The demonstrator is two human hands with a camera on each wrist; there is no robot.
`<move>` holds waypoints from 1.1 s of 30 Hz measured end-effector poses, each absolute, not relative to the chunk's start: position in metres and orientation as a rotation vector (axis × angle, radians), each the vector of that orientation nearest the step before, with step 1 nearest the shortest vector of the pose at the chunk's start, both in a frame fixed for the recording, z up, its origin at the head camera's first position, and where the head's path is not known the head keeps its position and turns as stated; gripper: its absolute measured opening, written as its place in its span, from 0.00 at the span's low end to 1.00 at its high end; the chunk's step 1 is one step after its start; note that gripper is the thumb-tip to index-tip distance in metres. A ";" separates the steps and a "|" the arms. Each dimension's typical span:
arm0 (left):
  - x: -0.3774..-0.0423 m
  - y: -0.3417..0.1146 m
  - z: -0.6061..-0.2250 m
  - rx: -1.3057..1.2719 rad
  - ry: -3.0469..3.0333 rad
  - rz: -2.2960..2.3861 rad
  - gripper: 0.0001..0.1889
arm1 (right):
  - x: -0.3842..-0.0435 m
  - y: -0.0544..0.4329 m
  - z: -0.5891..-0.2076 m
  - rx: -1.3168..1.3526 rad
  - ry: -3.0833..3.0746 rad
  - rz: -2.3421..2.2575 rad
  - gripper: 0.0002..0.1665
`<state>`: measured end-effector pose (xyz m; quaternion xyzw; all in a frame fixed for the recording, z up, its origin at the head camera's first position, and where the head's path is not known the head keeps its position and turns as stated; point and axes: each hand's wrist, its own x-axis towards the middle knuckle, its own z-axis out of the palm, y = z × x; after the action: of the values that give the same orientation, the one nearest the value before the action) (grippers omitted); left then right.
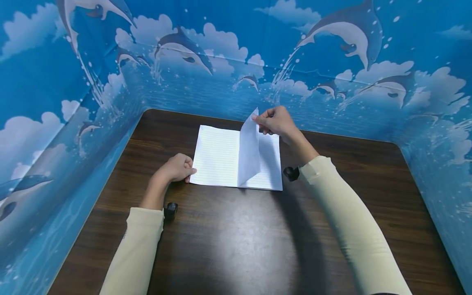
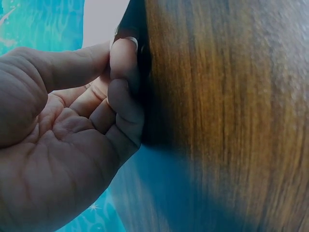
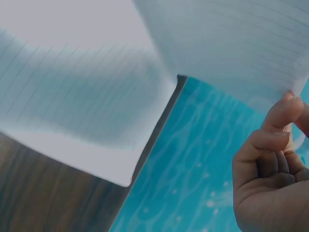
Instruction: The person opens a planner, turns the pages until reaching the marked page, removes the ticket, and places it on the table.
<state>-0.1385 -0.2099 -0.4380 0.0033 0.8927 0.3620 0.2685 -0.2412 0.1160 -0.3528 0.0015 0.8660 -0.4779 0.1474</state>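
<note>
An open notebook (image 1: 217, 155) with lined white pages lies on the dark wooden table, and one page (image 1: 249, 147) stands raised near its middle fold. My right hand (image 1: 275, 121) pinches the upper corner of that page between thumb and fingers. In the right wrist view the lifted page (image 3: 231, 43) slants up to the right hand (image 3: 275, 159), over the flat right-hand page (image 3: 87, 92). My left hand (image 1: 176, 168) pinches the notebook's lower left edge. The left wrist view has the thumb and index finger of the left hand (image 2: 72, 106) meeting at the paper's edge.
The wooden table (image 1: 236, 241) reaches around the notebook on all sides. Behind and beside it hangs a blue cloth (image 1: 228, 90) printed with dolphins and clouds. Small dark cameras (image 1: 291, 173) sit at both wrists.
</note>
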 end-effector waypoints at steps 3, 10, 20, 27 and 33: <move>-0.140 -0.210 -0.440 0.003 2.421 0.962 0.14 | -0.243 0.104 -0.349 -0.001 2.453 -1.391 0.21; -0.140 -0.211 -0.443 -0.022 2.436 0.942 0.14 | -0.244 0.079 -0.349 -0.086 2.419 -1.459 0.19; -0.140 -0.209 -0.442 0.012 2.482 0.934 0.18 | -0.247 0.048 -0.357 -0.126 2.381 -1.539 0.19; -0.140 -0.208 -0.441 0.047 2.509 0.891 0.20 | -0.246 0.020 -0.371 -0.091 2.354 -1.570 0.18; -0.138 -0.206 -0.442 0.058 2.512 0.862 0.20 | -0.245 0.002 -0.386 -0.067 2.337 -1.593 0.20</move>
<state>-0.1384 -0.2061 -0.4419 0.0211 0.9180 0.3150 0.2401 -0.2454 0.0016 -0.3859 -0.0234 0.8160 -0.5562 0.1556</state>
